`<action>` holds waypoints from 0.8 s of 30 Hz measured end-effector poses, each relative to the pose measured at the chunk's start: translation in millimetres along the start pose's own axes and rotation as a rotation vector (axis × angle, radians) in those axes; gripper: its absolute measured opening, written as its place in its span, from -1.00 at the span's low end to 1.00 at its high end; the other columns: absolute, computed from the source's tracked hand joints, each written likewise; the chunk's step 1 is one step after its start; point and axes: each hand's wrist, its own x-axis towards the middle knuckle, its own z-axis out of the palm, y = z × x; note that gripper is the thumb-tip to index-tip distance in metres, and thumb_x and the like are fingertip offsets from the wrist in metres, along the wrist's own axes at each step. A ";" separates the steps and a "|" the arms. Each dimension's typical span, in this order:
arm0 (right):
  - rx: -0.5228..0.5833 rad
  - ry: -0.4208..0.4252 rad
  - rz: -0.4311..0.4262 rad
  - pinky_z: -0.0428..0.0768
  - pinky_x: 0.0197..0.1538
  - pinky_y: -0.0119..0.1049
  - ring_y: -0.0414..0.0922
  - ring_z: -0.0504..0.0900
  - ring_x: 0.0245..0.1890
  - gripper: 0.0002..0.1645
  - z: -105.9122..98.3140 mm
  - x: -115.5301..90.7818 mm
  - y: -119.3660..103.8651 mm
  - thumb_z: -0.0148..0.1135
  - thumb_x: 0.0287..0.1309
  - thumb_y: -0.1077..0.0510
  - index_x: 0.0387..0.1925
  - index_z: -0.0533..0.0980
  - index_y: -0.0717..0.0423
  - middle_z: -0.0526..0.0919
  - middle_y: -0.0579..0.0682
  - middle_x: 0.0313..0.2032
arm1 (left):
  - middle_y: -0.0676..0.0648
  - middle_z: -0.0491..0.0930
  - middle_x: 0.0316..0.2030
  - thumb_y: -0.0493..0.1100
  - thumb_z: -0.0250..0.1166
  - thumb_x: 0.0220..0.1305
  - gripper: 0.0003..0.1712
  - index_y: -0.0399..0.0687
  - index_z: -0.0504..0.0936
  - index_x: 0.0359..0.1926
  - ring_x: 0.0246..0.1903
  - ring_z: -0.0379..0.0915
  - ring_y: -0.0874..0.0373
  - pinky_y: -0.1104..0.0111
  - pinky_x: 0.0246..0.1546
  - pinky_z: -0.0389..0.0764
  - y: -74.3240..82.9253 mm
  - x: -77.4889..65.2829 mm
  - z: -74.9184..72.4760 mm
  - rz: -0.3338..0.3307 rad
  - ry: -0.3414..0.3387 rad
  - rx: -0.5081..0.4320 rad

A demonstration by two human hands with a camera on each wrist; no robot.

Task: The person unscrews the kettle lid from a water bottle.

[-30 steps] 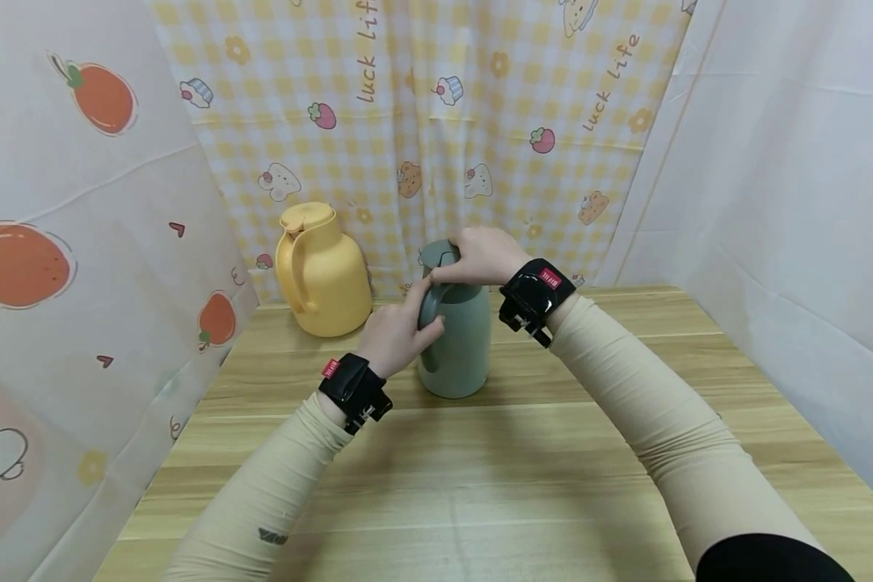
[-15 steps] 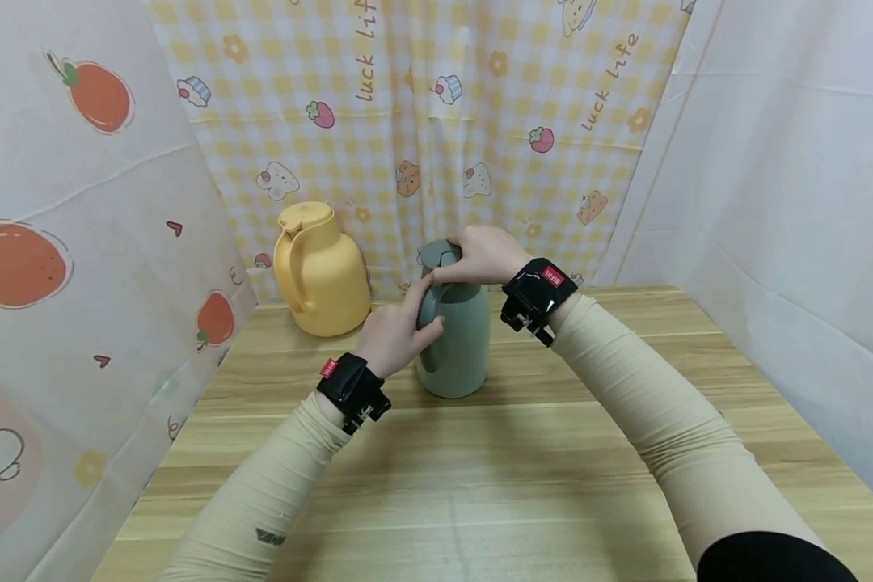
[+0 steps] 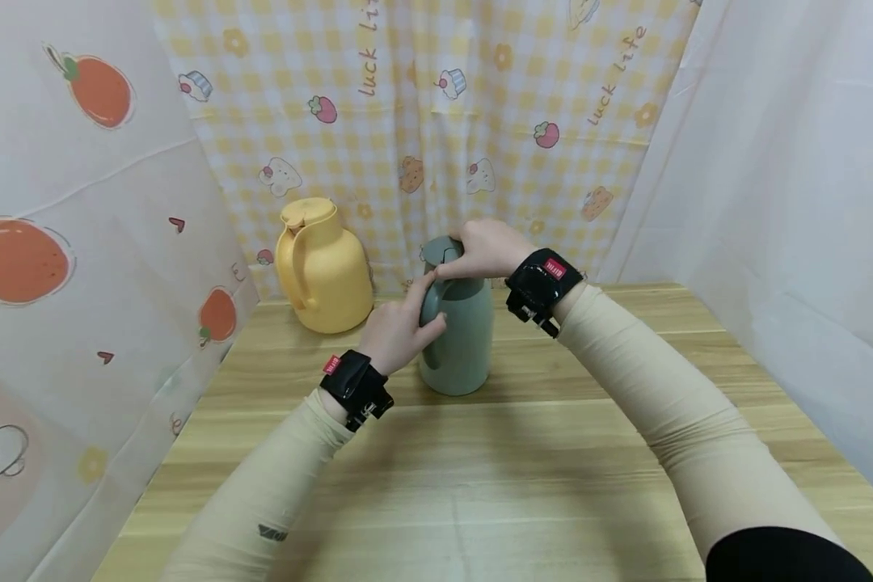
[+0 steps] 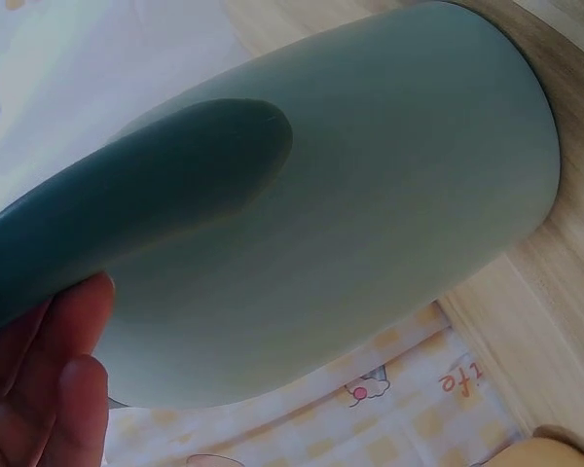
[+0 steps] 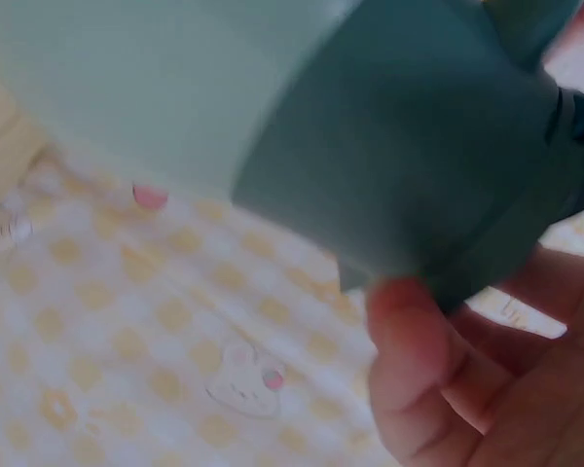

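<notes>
Two hands on one green jug (image 3: 466,347), upright on the wood surface (image 3: 422,485), close to the centre of the head view. Left hand (image 3: 395,333) at the jug's 9 o'clock: fingers curled round the handle (image 3: 432,305), thumb toward the jug body. Right hand (image 3: 491,249) at the jug's 1 o'clock, over the top: fingers bent, narrow, holding the rim beside the lid (image 3: 437,250); far-side contact partly hidden in head view. Can't tell whether the lid is loose. Yellow jug (image 3: 331,283) upright at 10 o'clock from the green one, not touching, its handle at its own 9 o'clock. Checked curtain (image 3: 378,153) behind, 12 o'clock; fruit-print sheet (image 3: 138,186) at 9 o'clock. Beige sleeves (image 3: 655,404) enter from 7 and 5 o'clock, black straps (image 3: 352,384) on both wrists.
</notes>
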 end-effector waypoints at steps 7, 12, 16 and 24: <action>-0.199 -0.182 0.110 0.16 -0.56 -0.33 -0.21 0.13 -0.68 -0.42 -19.4 11.9 -14.5 0.17 -0.01 -0.35 -0.66 0.19 -0.06 0.15 -0.16 -0.68 | 0.06 0.24 -0.82 -0.05 0.16 0.32 -0.34 -0.24 0.28 0.36 -0.87 0.13 0.21 0.35 -0.78 0.20 1.6 1.8 -0.6 -0.004 -0.001 0.025; -0.278 -0.270 0.166 0.11 -0.60 -0.35 -0.23 0.04 -0.73 -0.32 -24.4 22.6 -30.9 0.13 0.01 -0.44 -0.76 0.15 -0.06 0.10 -0.17 -0.73 | 0.05 0.26 -0.81 -0.09 0.19 0.31 -0.38 -0.27 0.31 0.31 -0.85 0.20 0.20 0.35 -0.77 0.23 -0.4 -0.2 -1.2 -0.006 0.006 0.033; -0.219 -0.359 0.163 0.12 -0.57 -0.38 -0.24 0.04 -0.74 -0.34 -23.4 29.1 -37.4 0.11 0.10 -0.37 -0.78 0.15 -0.06 0.08 -0.18 -0.74 | 0.05 0.26 -0.80 -0.10 0.20 0.31 -0.39 -0.27 0.32 0.30 -0.84 0.22 0.20 0.35 -0.77 0.22 -0.7 -1.0 0.3 0.000 -0.001 0.035; -0.090 -0.426 0.134 0.17 -0.52 -0.35 -0.23 0.04 -0.70 -0.44 -28.1 31.5 -29.7 0.28 0.04 -0.14 -0.71 0.15 -0.01 0.09 -0.16 -0.71 | 0.05 0.26 -0.81 -0.06 0.18 0.33 -0.35 -0.25 0.29 0.35 -0.86 0.16 0.22 0.37 -0.78 0.20 1.1 -0.7 -2.5 -0.027 -0.029 0.034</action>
